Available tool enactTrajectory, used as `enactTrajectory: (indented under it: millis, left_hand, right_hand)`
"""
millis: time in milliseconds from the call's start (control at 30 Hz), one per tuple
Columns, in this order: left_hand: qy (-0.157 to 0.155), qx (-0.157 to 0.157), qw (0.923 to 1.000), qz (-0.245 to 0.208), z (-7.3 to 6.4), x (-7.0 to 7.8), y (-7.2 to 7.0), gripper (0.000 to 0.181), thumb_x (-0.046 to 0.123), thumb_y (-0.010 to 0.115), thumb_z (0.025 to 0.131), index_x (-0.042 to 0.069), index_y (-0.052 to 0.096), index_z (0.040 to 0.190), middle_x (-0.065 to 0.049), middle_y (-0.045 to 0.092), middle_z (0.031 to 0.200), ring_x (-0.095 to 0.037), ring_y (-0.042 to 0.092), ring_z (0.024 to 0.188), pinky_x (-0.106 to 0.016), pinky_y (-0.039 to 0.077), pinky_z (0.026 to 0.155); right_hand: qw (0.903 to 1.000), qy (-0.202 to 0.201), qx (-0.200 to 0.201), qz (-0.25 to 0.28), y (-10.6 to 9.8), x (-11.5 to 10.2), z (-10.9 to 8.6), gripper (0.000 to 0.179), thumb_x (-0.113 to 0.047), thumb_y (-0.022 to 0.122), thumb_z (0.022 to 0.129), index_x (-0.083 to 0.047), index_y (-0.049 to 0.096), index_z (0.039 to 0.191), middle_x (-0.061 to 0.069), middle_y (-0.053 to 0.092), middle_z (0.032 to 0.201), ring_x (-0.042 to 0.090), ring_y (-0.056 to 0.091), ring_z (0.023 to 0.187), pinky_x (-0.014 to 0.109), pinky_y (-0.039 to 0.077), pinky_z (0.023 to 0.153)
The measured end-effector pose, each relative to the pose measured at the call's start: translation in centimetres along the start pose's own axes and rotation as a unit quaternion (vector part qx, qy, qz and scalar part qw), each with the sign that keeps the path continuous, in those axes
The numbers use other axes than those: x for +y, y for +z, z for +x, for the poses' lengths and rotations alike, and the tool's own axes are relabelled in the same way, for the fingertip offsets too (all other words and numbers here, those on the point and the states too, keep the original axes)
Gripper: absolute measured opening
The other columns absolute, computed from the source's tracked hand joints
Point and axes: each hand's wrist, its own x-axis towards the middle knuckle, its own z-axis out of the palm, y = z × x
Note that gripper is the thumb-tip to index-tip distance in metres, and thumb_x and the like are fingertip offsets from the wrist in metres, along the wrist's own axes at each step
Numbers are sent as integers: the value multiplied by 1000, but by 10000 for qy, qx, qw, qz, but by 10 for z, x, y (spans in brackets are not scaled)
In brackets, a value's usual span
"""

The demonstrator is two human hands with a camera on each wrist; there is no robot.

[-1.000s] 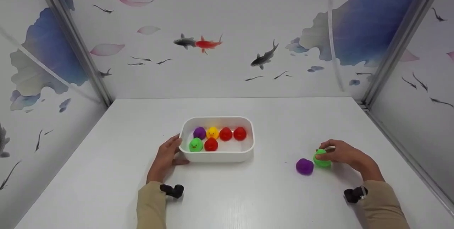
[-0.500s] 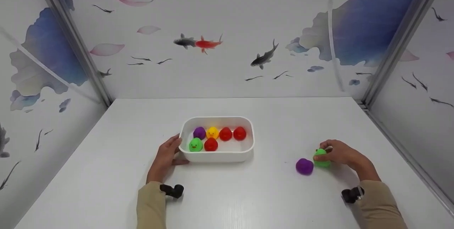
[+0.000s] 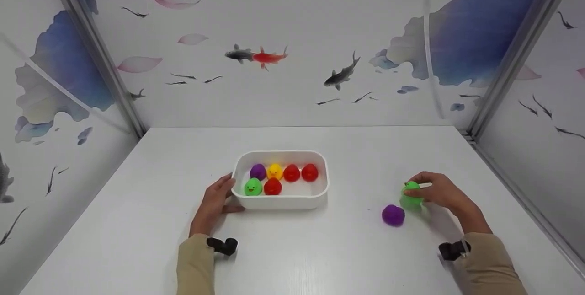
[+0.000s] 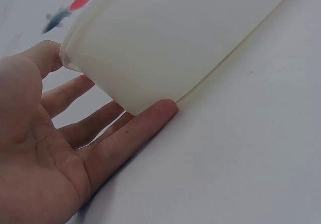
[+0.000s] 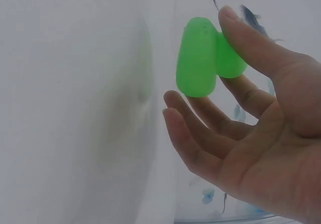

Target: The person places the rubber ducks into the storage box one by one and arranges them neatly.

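Observation:
My left hand (image 3: 214,206) holds the left end of a white plastic box (image 3: 283,202). In the left wrist view, its fingers (image 4: 134,136) bend about the box's corner, one of them along the bottom edge. Inside the box sit a purple duck (image 3: 257,171), a yellow toy duck (image 3: 274,171), a green one and several red ones. On the right, my right hand (image 3: 445,193) pinches another green toy duck (image 5: 196,58) by its head, between thumb and fingers, raised a little above the table. A purple toy duck (image 3: 393,215) lies just left of and nearer than that hand.
The white table (image 3: 292,249) runs back to a wall (image 3: 283,11) printed with fish and petals. Side panels (image 3: 539,103) stand left and right. A black wrist camera (image 3: 222,246) sits on each wrist.
My right hand has risen from the table with the green toy duck, moving slightly away from me. The left hand and the box have stayed put.

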Motion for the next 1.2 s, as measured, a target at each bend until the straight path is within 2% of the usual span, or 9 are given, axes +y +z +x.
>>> enactTrajectory:
  millis: [133,233,467,633,800,1067,1200]
  left_hand:
    - [-70,54,10000,27,1,0,-1,50,39,49,105,21,44,152,-9,50,153,-31,51,139,-41,64,83]
    - [-95,64,9999,111,2,1,0,51,41,48,105,21,43,152,-10,50,153,-32,51,139,-40,64,83]
    - [-105,79,9997,205,2,2,1,54,43,48,105,21,42,153,-10,47,155,-33,48,142,-39,64,84]
    - [-67,23,9998,175,0,1,1,54,43,49,104,21,42,153,-9,47,155,-32,49,141,-39,64,84]
    - [-5,12,9999,124,-2,0,0,53,42,49,105,21,43,152,-10,48,155,-33,50,139,-39,64,84]
    - [-63,-7,9999,85,-1,0,1,51,40,48,105,20,42,153,-10,47,156,-33,48,142,-40,64,83]
    - [-75,-13,10000,20,0,1,3,53,37,48,105,17,41,153,-13,44,157,-34,46,142,-40,65,81]
  right_hand:
    - [9994,-222,183,175,-1,-10,-1,55,-42,74,90,-4,63,127,24,55,138,23,65,112,35,61,89]
    - [9986,-363,320,205,-1,-18,-2,56,-42,73,90,-4,62,129,21,57,135,27,66,115,32,60,88]
    - [9976,-444,496,186,4,-35,-6,62,-47,72,90,-3,57,130,18,59,131,34,61,122,42,55,98]
    - [9962,-599,547,309,10,-47,-10,55,-42,72,91,-3,56,127,18,60,128,34,63,120,42,55,98]
    - [9945,-782,473,506,22,-59,-9,46,-35,73,92,-6,60,126,17,61,130,37,62,124,43,58,98]
    - [9926,-1006,224,644,40,-79,-1,40,-25,73,93,-4,61,125,19,62,126,36,62,120,33,60,89]
    - [9930,-973,257,618,49,-90,5,39,-23,75,91,-4,62,123,18,64,124,36,61,121,35,60,91]
